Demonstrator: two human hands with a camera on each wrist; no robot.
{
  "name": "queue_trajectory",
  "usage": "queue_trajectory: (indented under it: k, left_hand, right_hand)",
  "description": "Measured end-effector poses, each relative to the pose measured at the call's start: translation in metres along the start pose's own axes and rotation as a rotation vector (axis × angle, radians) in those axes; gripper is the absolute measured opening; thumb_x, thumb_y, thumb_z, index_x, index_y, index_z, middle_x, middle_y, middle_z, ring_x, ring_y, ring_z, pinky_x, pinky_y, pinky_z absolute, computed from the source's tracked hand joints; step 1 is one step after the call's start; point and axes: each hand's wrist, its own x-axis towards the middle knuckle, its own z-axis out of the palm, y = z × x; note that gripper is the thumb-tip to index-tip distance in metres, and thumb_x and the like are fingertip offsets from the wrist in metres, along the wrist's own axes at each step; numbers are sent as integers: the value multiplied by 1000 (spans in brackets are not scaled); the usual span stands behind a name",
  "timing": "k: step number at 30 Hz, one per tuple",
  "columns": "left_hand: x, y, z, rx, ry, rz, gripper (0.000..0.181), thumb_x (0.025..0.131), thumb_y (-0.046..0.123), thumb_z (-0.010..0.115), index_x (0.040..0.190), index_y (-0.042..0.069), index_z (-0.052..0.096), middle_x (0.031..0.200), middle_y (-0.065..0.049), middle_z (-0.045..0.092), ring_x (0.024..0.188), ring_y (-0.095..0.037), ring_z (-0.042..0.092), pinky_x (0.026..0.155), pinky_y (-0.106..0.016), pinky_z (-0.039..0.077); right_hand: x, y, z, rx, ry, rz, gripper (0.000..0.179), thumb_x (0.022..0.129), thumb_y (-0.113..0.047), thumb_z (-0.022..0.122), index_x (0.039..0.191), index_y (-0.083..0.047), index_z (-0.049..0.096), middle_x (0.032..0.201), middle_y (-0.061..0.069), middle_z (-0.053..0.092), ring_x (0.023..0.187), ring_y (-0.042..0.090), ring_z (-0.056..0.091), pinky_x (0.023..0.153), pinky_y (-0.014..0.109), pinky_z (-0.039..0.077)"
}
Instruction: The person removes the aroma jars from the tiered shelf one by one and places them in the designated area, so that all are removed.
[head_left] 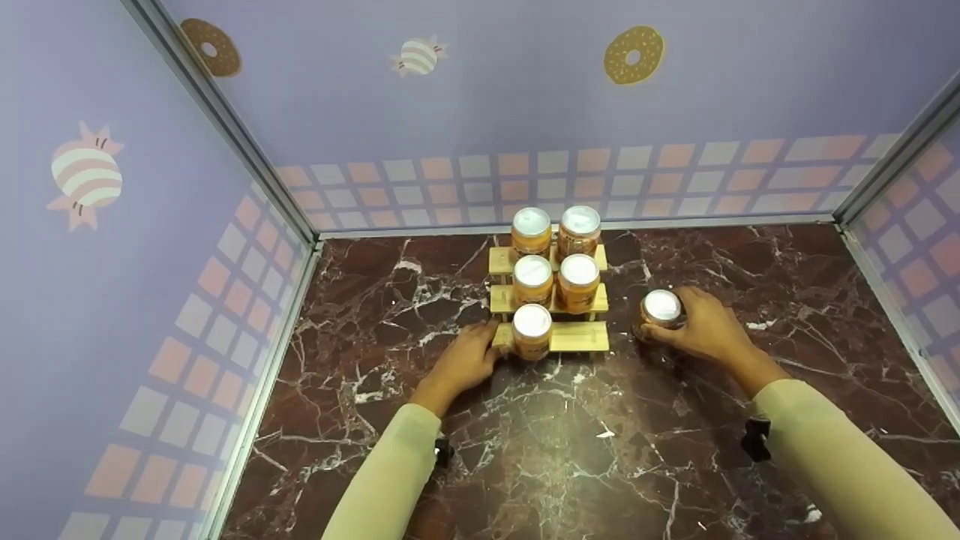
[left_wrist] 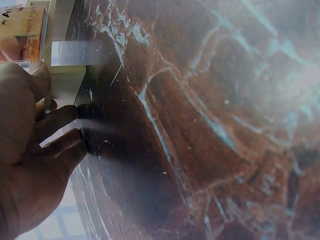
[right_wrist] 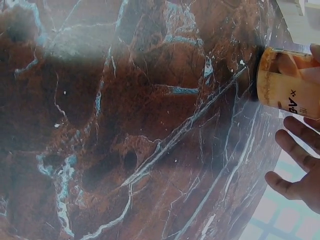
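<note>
A small three-step wooden rack (head_left: 577,337) holds several orange-labelled cans with silvery lids. Two stand on the top step, two on the middle step, and one can (head_left: 532,334) is at the left of the lowest step. My left hand (head_left: 466,354) holds that step's left end; in the left wrist view its thumb (left_wrist: 40,82) lies near the can and the other fingertips reach the tabletop. To the right of the rack, my right hand (head_left: 705,324) grips another can (head_left: 661,307) between thumb and fingers, upright. In the right wrist view several fingers (right_wrist: 295,150) spread beside this can.
The dark red marble tabletop (head_left: 570,457) has white veins. A lilac back wall (head_left: 510,97) with pink and white squares rises close behind the rack. Side walls (head_left: 150,262) stand left and right, with metal strips along the corners.
</note>
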Motion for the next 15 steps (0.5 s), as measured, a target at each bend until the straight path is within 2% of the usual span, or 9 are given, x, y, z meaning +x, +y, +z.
queue_trajectory:
  k: [6, 15]
  left_hand:
    - [0, 0, 0, 7, 2, 4, 66, 112, 43, 61, 164, 3, 52, 158, -21, 64, 150, -40, 57, 129, -54, 46]
    - [1, 0, 0, -3, 15, 13, 65, 112, 41, 62, 163, 2, 53, 157, -21, 65, 149, -42, 59, 128, -55, 47]
  right_hand:
    - [1, -7, -8, 11, 25, -11, 88, 89, -55, 89, 143, 10, 60, 136, 34, 66, 123, 56, 67, 102, 78, 54]
    - [0, -25, -16, -35, 47, -66, 87, 91, -59, 86, 145, 5, 61, 130, 27, 63, 120, 50, 60, 111, 79, 47]
